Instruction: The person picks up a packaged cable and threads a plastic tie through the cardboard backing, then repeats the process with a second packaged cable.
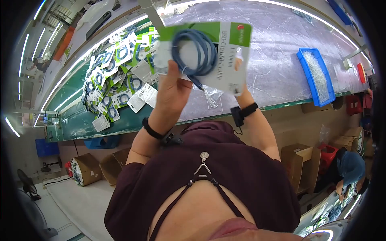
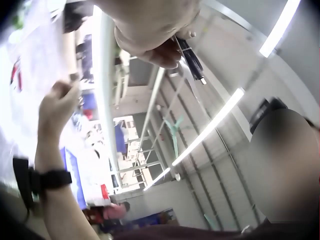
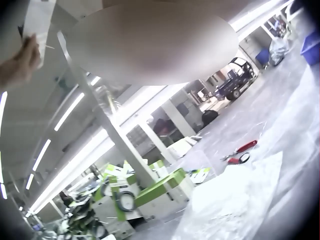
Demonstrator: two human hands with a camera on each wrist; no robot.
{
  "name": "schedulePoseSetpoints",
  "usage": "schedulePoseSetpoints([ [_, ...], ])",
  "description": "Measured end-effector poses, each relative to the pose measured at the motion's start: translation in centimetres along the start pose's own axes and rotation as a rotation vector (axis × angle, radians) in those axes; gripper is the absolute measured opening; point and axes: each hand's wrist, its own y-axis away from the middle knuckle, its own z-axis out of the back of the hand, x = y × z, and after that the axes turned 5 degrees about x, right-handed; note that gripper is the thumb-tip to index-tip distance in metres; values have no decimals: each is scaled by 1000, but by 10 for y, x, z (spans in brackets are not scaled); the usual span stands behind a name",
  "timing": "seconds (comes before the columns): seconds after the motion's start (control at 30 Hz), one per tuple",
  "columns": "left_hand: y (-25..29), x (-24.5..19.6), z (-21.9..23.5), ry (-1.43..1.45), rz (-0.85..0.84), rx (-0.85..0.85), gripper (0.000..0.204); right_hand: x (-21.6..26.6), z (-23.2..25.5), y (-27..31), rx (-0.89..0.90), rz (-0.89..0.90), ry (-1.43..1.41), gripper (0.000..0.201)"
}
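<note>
My left hand (image 1: pixel 175 94) grips the lower left edge of a retail card (image 1: pixel 231 76) in front of me, thumb on its face. A coiled blue USB-C cable (image 1: pixel 194 52) is fixed to the card. Edge-on, card and dark cable (image 2: pixel 192 60) stick out past the left fingers in the left wrist view. My right hand (image 2: pixel 57 110) is raised, its fingers bent; I cannot tell whether they hold anything small. The card mostly hides that hand in the head view. Thin white strands (image 1: pixel 210 100) fan out just below the card.
A large heap of similar carded cables (image 1: pixel 114 76) covers the table's left part. On the right stands a blue tray (image 1: pixel 332 96) of thin clear strips. Red-handled cutters (image 3: pixel 246 146) lie beside a plastic sheet (image 3: pixel 225 200). Cardboard boxes (image 1: pixel 299 168) stand below; another person (image 1: pixel 350 166) works behind.
</note>
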Motion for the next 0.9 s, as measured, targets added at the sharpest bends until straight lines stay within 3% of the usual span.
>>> schedulePoseSetpoints([
  [0.03, -1, -8, -1, -36, -71, 39, 34, 0, -3, -1, -3, 8, -2, 36],
  [0.13, -16, 10, 38, 26, -9, -64, 34, 34, 8, 0, 173, -480, -562, 33],
  [0.17, -30, 10, 38, 46, 29, -80, 33, 40, 8, -11, 153, -455, -557, 33],
  [0.27, -25, 24, 26, 27, 69, -32, 32, 58, 5, -20, -11, -54, -465, 34],
  [0.43, -17, 37, 29, 31, 98, -49, 31, 60, 20, -28, 82, 79, -210, 32],
  [0.53, -10, 42, 28, 70, 147, -81, 29, 73, 29, -29, 39, 289, 248, 30],
  [0.7, -11, 56, 47, 79, 146, -142, 28, 35, -4, -10, -9, 358, 127, 30],
  [0.8, -22, 59, 67, 69, 82, -162, 28, 40, -22, -6, 225, -198, -745, 24],
  [0.83, -25, 59, 74, 64, 59, -172, 28, 46, -23, -5, 227, -188, -753, 24],
  [0.9, -23, 65, 84, 45, 70, -118, 29, 59, -17, 3, 58, -487, -1442, 22],
])
